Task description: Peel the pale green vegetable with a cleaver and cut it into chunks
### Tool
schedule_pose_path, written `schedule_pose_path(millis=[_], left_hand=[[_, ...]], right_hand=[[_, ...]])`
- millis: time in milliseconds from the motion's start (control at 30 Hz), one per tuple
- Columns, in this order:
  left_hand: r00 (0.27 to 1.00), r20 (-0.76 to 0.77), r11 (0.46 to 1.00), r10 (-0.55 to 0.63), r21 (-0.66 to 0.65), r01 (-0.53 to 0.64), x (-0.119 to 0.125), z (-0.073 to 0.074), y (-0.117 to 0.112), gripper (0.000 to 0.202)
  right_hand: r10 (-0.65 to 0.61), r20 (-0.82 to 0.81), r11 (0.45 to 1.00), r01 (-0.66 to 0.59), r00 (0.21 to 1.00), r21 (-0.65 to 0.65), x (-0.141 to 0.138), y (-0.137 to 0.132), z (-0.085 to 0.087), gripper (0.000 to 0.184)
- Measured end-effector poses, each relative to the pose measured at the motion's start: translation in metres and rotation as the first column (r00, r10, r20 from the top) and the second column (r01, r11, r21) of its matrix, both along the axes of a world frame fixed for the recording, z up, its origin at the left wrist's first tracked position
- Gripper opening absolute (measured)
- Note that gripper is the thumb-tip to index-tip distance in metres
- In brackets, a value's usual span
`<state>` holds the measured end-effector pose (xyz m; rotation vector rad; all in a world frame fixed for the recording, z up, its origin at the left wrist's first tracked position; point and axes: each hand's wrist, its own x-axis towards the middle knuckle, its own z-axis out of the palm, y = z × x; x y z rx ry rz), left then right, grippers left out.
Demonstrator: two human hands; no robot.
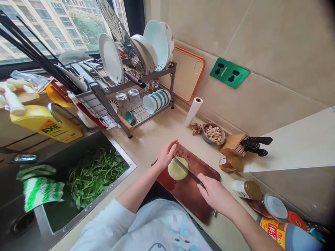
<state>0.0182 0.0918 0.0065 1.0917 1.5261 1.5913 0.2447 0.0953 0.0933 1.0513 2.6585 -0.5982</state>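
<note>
A round, pale green piece of vegetable (178,171) lies on the reddish-brown cutting board (195,198); its exact kind I cannot tell. My right hand (213,191) grips a kitchen knife (188,171) by its handle, and the blade lies across the top of the vegetable. At the blade's tip end is my left hand (167,155), its fingers stretched out and thumb apart, beside the vegetable's edge. Whether that hand touches the blade or the vegetable is hard to make out.
Left, a sink (131,166) holds leafy greens (99,177). Behind stands a dish rack (157,74) with plates and glasses. A bowl of garlic (213,134), a knife block (232,144) and several jars (231,163) line the wall. A paper roll (193,112) stands upright.
</note>
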Motion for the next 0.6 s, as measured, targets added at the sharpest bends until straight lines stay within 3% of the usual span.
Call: schedule_pose_path(millis=[133,233,333,400,500,600], left_hand=[[0.998,0.011,0.998,-0.057,-0.003,0.057,-0.006,-0.017,0.002,0.037],[0.981,-0.179,0.997,-0.076,-0.025,0.072,-0.012,-0.011,0.004,0.035],[0.824,-0.561,0.995,-0.08,0.005,0.1,-0.014,0.011,0.012,0.031],[0.695,-0.712,0.983,-0.098,0.041,0.18,-0.011,0.025,0.022,0.032],[0.608,-0.777,0.961,-0.163,0.014,0.275,-0.003,0.031,0.036,0.036],[0.604,-0.771,0.968,-0.2,-0.061,0.243,0.001,0.025,0.042,0.038]], right_hand=[[0.001,0.086,0.999,-0.004,0.996,0.036,-0.01,-0.002,0.004,0.011],[0.005,0.134,1.0,-0.008,0.991,0.022,-0.015,0.0,0.006,0.01],[0.025,0.182,0.999,-0.03,0.983,0.025,-0.021,0.003,0.008,0.008],[0.038,0.211,0.998,-0.047,0.977,0.038,-0.026,0.005,0.01,0.007],[0.037,0.243,0.999,-0.045,0.969,0.024,-0.032,0.006,0.012,0.006],[0.029,0.254,1.0,-0.027,0.967,-0.01,-0.037,0.007,0.014,0.006]])
